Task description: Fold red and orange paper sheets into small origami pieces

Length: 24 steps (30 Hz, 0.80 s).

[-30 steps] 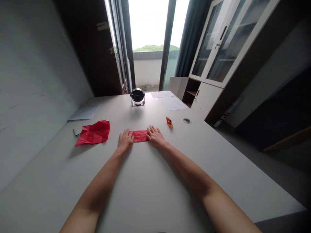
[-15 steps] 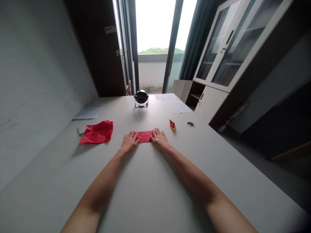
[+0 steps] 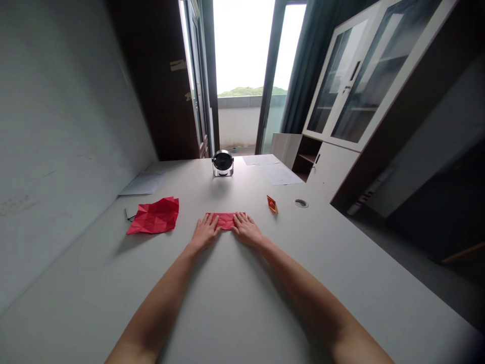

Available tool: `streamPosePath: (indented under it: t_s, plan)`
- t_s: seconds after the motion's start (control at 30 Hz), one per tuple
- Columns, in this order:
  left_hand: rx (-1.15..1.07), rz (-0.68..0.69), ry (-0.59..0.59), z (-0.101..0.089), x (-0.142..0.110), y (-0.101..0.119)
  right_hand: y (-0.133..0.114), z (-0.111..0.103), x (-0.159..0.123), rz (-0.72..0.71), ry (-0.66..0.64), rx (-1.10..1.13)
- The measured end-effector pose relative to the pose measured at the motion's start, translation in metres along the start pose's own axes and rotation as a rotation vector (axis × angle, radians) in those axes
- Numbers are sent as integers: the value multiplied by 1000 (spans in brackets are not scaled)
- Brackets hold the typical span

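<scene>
A folded strip of red paper (image 3: 226, 220) lies flat on the grey table (image 3: 235, 298) in front of me. My left hand (image 3: 205, 232) rests on its left end with fingers stretched out flat. My right hand (image 3: 246, 230) presses on its right end, fingers also flat and spread. Both hands touch the paper and grip nothing.
A creased red paper sheet (image 3: 154, 216) lies to the left, with a small dark object (image 3: 127, 215) beside it. A small orange folded piece (image 3: 272, 204) and a cable hole (image 3: 301, 203) sit to the right. A small desk fan (image 3: 222, 163) and white sheets (image 3: 142, 183) lie further back.
My hands have slid closer together along the red strip, so less of it shows between them. The view has tilted up slightly.
</scene>
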<state>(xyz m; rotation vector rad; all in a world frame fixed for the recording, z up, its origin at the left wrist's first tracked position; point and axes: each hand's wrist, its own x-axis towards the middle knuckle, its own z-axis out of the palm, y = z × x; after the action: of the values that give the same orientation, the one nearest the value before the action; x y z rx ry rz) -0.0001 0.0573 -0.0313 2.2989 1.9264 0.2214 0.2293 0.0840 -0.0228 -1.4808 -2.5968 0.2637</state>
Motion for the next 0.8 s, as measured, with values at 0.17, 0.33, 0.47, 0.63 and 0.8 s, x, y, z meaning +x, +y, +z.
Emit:
streamPosePath:
  t_s: [0.17,0.33,0.47,0.63,0.8]
  plan:
    - [-3,-82,11,1,-2,-3,-2,-3,-2,35,83,-10]
    - [-36,-159,138,3,-1,-3,-15,-2,-1,-194,38,33]
    - [-113,-145,268,-2,-3,-4,-16,0,-2,-213,15,50]
    - [-221,-66,374,-8,-4,-5,-12,0,0,-199,5,65]
    - [-338,-21,458,-10,-2,-7,-12,0,-1,-202,45,76]
